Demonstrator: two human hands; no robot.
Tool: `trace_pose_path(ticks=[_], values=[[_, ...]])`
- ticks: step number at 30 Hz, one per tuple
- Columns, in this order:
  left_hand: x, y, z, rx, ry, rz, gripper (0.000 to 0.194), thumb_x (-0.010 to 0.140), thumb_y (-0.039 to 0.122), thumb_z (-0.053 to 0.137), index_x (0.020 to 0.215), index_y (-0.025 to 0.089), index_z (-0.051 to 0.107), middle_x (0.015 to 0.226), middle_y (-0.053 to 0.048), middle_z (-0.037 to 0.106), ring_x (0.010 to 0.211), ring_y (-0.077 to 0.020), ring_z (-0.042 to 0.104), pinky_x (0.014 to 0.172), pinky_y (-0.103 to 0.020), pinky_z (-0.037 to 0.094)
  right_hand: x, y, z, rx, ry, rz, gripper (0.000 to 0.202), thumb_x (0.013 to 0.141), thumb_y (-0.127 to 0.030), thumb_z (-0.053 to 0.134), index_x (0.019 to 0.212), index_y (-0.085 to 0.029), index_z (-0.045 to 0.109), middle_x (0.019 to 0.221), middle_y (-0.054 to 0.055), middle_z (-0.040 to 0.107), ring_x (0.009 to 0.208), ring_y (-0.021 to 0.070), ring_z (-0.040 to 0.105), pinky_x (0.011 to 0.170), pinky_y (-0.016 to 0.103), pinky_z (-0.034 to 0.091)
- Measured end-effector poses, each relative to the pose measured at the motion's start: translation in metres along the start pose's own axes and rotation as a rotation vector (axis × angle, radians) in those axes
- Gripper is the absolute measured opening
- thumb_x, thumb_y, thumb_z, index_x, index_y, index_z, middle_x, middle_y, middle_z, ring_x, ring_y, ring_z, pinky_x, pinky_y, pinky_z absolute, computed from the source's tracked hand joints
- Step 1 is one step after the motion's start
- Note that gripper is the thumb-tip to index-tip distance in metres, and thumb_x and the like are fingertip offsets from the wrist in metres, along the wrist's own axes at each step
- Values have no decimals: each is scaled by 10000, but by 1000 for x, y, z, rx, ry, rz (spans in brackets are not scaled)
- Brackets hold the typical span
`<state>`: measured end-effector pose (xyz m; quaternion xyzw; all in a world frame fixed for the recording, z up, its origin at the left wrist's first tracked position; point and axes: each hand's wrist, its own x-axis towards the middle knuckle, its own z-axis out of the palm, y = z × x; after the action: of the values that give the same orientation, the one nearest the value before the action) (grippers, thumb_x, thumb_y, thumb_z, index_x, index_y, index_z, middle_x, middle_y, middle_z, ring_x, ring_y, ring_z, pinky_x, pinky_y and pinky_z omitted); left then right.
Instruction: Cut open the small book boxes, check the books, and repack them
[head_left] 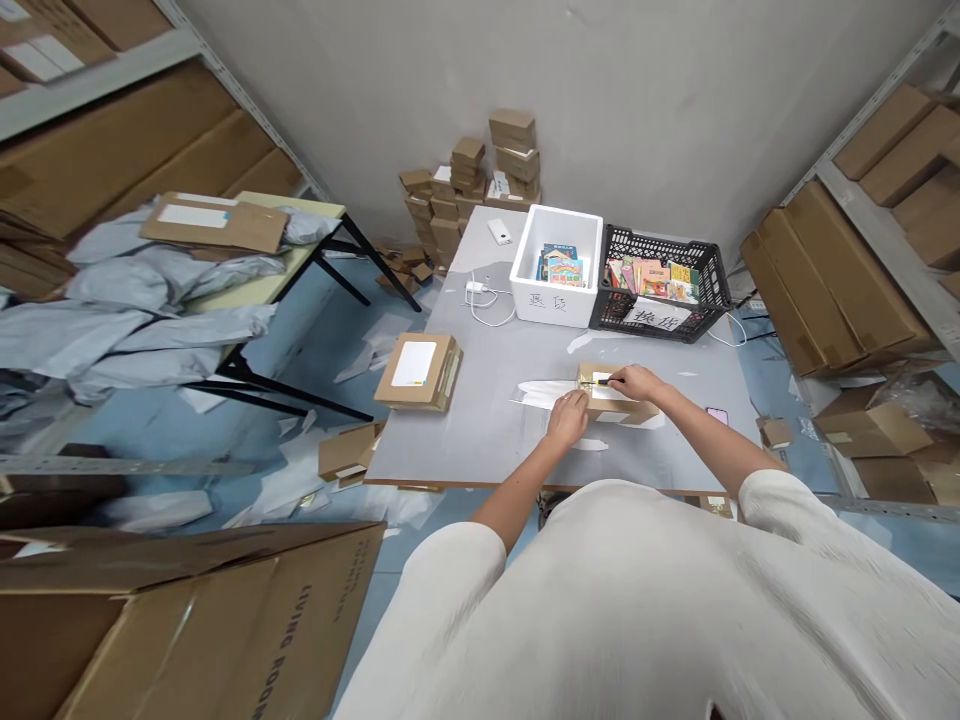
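Observation:
A small brown cardboard box with a white label lies on the grey table in front of me. My right hand is closed round a thin yellow and black cutter, whose tip lies over the box's left part. At the box's left end rests my left hand, its fingers bent against the edge; whether they grip the box is too small to tell. White wrapping lies flat just left of the box, partly beside my left hand.
Brown boxes sit at the table's left edge. A white foam bin and a black crate hold books at the back. A white phone and cable lie back left. Grey parcels cover a side table.

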<state>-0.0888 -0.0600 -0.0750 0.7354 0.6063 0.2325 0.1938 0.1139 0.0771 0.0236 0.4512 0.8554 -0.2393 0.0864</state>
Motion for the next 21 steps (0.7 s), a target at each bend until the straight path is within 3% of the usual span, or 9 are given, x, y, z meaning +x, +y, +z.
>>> trace_pose_path(ticks=[6, 10, 21], values=[[-1, 2, -2, -6, -1, -4, 581, 921, 95, 565, 1482, 222, 647, 1484, -158, 660, 1444, -335, 563, 1187, -501, 473, 1, 0, 2, -30, -9, -16, 418, 1053, -514, 542, 1069, -273, 883, 973, 90, 848, 899, 267, 736, 760, 320, 453], [-1, 4, -3, 20, -11, -22, 561, 940, 108, 562, 1482, 230, 639, 1480, -151, 655, 1431, -331, 559, 1183, -485, 455, 1, 4, 5, -6, 26, -11, 388, 1030, -558, 597, 1082, -299, 882, 1029, 89, 851, 929, 285, 747, 791, 334, 479], [3, 13, -4, 112, -8, -57, 435, 1072, 247, 487, 1478, 231, 642, 1369, -172, 666, 1315, -350, 579, 1181, -502, 376, -10, 29, -1, 15, 16, 22, 371, 969, -580, 628, 994, -321, 892, 893, 85, 830, 901, 297, 722, 767, 349, 472]])
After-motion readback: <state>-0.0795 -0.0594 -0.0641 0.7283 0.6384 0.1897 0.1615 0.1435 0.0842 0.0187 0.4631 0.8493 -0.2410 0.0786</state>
